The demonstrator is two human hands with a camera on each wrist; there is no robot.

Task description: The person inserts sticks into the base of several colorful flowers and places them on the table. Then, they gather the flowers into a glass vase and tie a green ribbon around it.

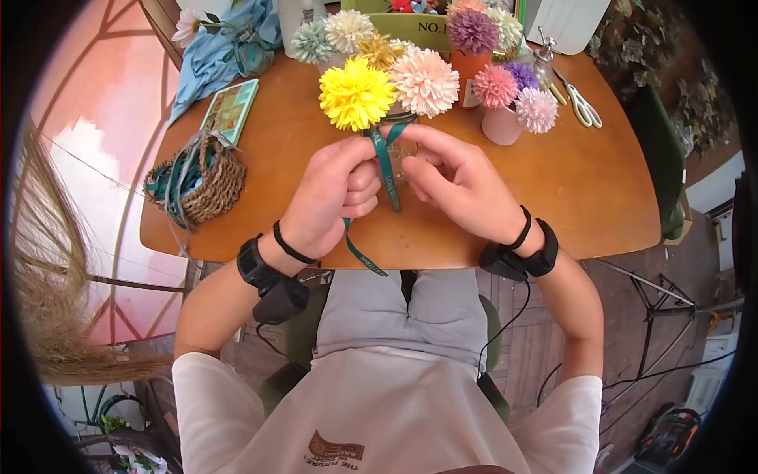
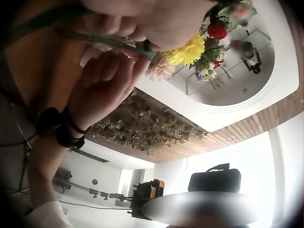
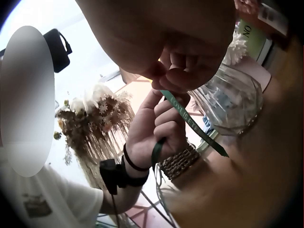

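A green printed ribbon (image 1: pixel 385 166) is looped between the two hands, in front of a clear glass vase (image 3: pixel 228 102). My left hand (image 1: pixel 328 186) pinches it at the top, its other fingers curled; a tail hangs below that hand. My right hand (image 1: pixel 466 182) meets the ribbon from the other side, index finger stretched along the loop and fingertips at it. In the right wrist view the ribbon's printed end (image 3: pixel 194 123) slants down past the left knuckles. Yellow (image 1: pixel 356 93) and pale pink (image 1: pixel 425 81) pompom flowers stand just beyond the hands.
On the wooden table (image 1: pixel 576 205) are a woven basket (image 1: pixel 209 186) at left, a green-edged box (image 1: pixel 231 110), a blue cloth (image 1: pixel 229 47), a small pink pot (image 1: pixel 501 126) of flowers, white-handled scissors (image 1: pixel 584 109) and an orange pot (image 1: pixel 470 71).
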